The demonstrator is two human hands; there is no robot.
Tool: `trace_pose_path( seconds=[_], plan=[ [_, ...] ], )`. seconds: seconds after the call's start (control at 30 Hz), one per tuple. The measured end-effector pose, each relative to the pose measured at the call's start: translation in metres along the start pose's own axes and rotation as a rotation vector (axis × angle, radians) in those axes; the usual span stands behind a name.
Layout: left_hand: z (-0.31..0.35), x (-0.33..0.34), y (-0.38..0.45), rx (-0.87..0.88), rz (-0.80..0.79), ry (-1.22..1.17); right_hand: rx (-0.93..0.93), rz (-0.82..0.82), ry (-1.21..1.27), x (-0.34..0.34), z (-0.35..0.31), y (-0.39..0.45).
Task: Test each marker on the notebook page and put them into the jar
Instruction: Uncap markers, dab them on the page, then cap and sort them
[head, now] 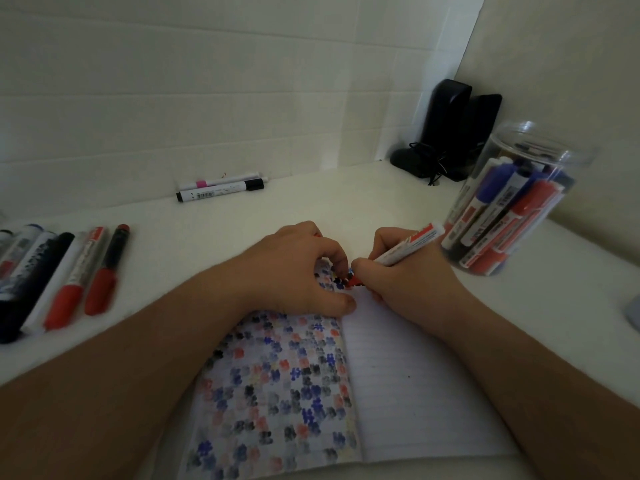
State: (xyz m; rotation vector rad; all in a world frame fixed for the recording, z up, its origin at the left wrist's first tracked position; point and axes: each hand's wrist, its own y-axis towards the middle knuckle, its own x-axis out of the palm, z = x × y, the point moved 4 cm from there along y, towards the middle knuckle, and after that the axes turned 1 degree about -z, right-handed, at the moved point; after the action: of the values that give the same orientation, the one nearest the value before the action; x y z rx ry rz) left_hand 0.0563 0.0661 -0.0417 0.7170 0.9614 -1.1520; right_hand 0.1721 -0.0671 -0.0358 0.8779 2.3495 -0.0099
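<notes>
My right hand (398,271) grips the red marker (408,245), left hand (298,271) pinning the notebook (398,375) beside its tip — short, light dabs now.

Dim white desk (311,202) in a white-panelled wall (173,98) corner.

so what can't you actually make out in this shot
Head view only:
- Tip of the red-and-white marker: hidden between the hands, left and right.
- Any cap in the left hand: covered by its curled fingers.
- Row of loose red, black and blue markers: blurred, cut by the left edge.
- Clear plastic jar: marker count unclear through overlap.
- Grey object: cut by the right edge.
</notes>
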Motion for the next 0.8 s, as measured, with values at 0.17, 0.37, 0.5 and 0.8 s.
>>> trace_pose_path(
  seconds=[0.17, 0.37, 0.5, 0.8],
  plan=[
    [0.0, 0.0, 0.0, -0.008, -0.016, 0.004, 0.035, -0.004, 0.029, -0.001, 0.002, 0.002],
    [0.002, -0.001, -0.001, -0.02, -0.028, 0.006, 0.042, 0.008, 0.029, -0.001, 0.003, 0.001],
    [0.003, 0.0, -0.001, -0.023, -0.024, 0.007, 0.035, -0.037, -0.022, 0.0, 0.004, 0.003],
    [-0.004, -0.011, -0.007, -0.035, 0.135, -0.238, 0.152, 0.02, 0.642, -0.02, 0.005, 0.006]
  ],
)
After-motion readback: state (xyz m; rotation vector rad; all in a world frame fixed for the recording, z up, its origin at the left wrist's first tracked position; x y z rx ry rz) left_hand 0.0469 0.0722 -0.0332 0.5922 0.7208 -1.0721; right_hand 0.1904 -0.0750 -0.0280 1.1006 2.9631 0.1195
